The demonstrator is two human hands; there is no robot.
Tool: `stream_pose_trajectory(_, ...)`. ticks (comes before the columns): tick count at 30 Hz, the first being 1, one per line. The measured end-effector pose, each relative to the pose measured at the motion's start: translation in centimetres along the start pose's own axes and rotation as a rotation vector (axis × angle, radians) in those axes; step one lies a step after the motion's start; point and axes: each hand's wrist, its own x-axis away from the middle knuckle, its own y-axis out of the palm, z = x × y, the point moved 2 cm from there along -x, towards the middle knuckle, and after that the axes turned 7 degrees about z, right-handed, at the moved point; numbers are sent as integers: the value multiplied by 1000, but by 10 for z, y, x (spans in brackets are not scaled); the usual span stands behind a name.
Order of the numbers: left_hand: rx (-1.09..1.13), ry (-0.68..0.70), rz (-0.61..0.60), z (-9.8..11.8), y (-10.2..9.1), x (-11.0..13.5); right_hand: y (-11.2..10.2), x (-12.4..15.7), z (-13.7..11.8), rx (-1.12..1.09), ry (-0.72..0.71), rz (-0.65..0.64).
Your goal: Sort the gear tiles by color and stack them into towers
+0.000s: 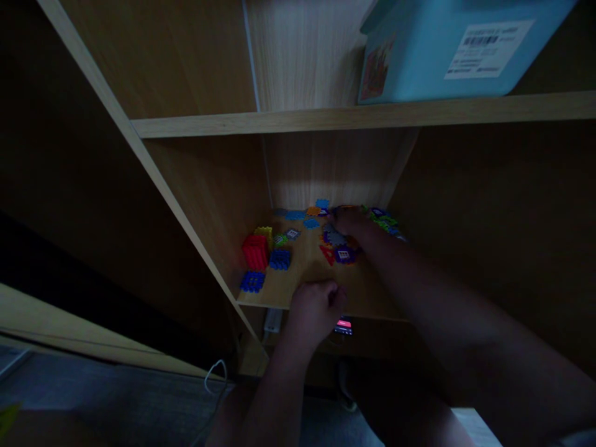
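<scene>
Deep in the shelf compartment, my right hand (349, 221) reaches down among flat plastic interlocking pieces. Its fingers are dark and partly hidden, so their grip does not show. Close by lie an orange piece (313, 211), grey gear-edged pieces (334, 234), a purple window piece (344, 254) and a red triangular piece (327, 254). Over the shelf's front edge, my left hand (317, 305) is closed with curled fingers; anything inside it is hidden. To its left stand a stack of red pieces (256, 252), yellow pieces (264, 236) and blue pieces (280, 259).
Wooden side panels enclose the compartment, with an upper shelf board (326, 119) overhead. A light blue plastic bin (419, 56) sits on that board. Below are a white power strip (273, 320), a lit phone-like screen (343, 325) and a white cable (215, 372).
</scene>
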Motion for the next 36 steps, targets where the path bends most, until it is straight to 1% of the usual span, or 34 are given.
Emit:
stream_pose_trajectory(4, -14, 1, -13, 0, 1, 0, -3, -5, 7, 28, -80, 22)
stream_pose_trajectory(8, -30, -1, -14, -1, 2, 0, -7, 1, 9, 28, -174, 66)
stream_pose_trajectory(12, -27, -17, -30, 0, 1, 0, -14, 10, 13, 24, -256, 163)
stream_pose_trajectory(14, -25, -18, -29, 1, 0, -1, -19, 12, 14, -41, -307, 233)
stream_pose_trajectory(16, -15, -16, -27, 1, 0, -1, -25, 16, 16, -169, -338, 324)
stream_pose_trajectory(19, 29, -15, -30, -1, 0, -1, -30, 27, 18, -479, -314, 463)
stream_pose_trajectory(22, 102, -24, -15, -2, -1, -3, -24, 46, 15, -829, -236, 545)
stream_pose_trajectory(24, 145, -46, 17, -3, -3, -4, -17, 60, 10, -999, -178, 560)
stream_pose_trajectory(26, 166, -77, 53, -3, -4, -4, -8, 72, 4, -1109, -119, 556)
stream_pose_trajectory(28, 177, -105, 78, -4, -5, -5, -1, 83, 0, -1203, -90, 544)
stream_pose_trajectory(30, 213, -129, 110, -7, -5, -5, 3, 92, -3, -1330, -83, 482)
stream_pose_trajectory(33, 339, -186, 198, -13, -4, -7, 8, 103, -8, -1546, -77, 244)
stream_pose_trajectory(36, 489, -335, 239, -21, -2, -10, 9, 113, -13, -1654, -70, 37)
